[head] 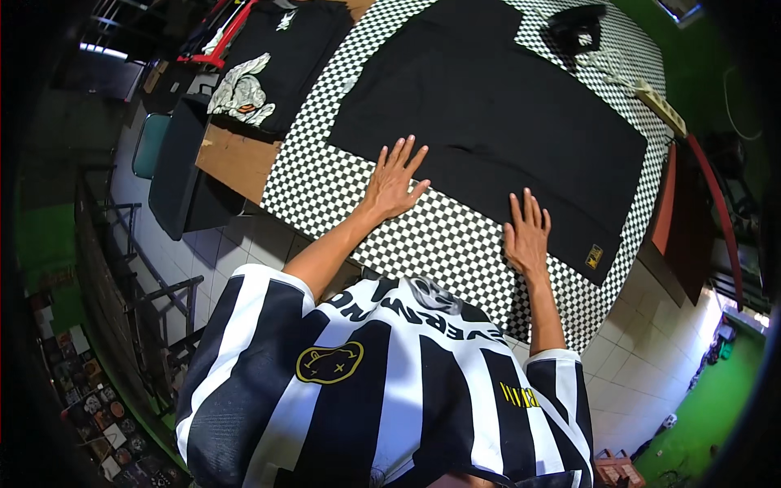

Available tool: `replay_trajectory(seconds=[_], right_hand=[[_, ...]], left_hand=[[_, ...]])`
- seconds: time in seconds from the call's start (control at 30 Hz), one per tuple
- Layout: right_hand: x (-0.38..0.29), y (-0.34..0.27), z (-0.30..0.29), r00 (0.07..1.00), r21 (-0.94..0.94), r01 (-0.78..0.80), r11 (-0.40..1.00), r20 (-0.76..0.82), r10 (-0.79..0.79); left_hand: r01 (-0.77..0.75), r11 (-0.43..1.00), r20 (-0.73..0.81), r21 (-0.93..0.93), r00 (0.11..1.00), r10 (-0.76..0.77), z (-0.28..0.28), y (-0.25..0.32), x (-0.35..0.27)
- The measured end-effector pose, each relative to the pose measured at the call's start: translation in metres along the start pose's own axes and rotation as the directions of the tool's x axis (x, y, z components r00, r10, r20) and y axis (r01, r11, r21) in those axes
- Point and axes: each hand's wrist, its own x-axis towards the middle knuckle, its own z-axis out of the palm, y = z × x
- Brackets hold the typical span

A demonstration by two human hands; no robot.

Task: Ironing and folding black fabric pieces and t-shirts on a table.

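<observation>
A black garment [488,110], most likely a T-shirt, lies spread nearly flat on a table with a black-and-white checkered cover [451,238]. Near its right lower corner is a small gold-and-black label [593,256]. My left hand [395,180] rests with fingers apart, its fingertips on the garment's near edge and its palm over the checkered cover. Farther right, my right hand [527,235] lies palm down across the same edge, fingers a little apart. Neither hand grips anything. Beyond the garment, at the table's far right, stands a dark clothes iron [575,30].
A white power strip [661,108] with a cord lies at the table's right edge. To the left, a wooden table [238,160] bears folded black fabric [299,61] and a crumpled patterned cloth [241,91]. A dark chair [183,165] stands beside it.
</observation>
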Motion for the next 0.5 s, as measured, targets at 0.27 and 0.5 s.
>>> replay_trajectory(seconds=[0.27,0.5], right_hand=[[0.002,-0.002,-0.001,0.998,0.009,-0.064,0.998,0.025,0.063],[0.074,-0.054,-0.019,0.983,0.092,0.117,0.989,-0.151,-0.102]], left_hand=[[0.211,0.977,-0.045,0.022,0.977,-0.21,-0.033,-0.072,-0.017],[0.009,0.999,-0.117,-0.047,0.993,-0.015,-0.049,-0.062,0.031]])
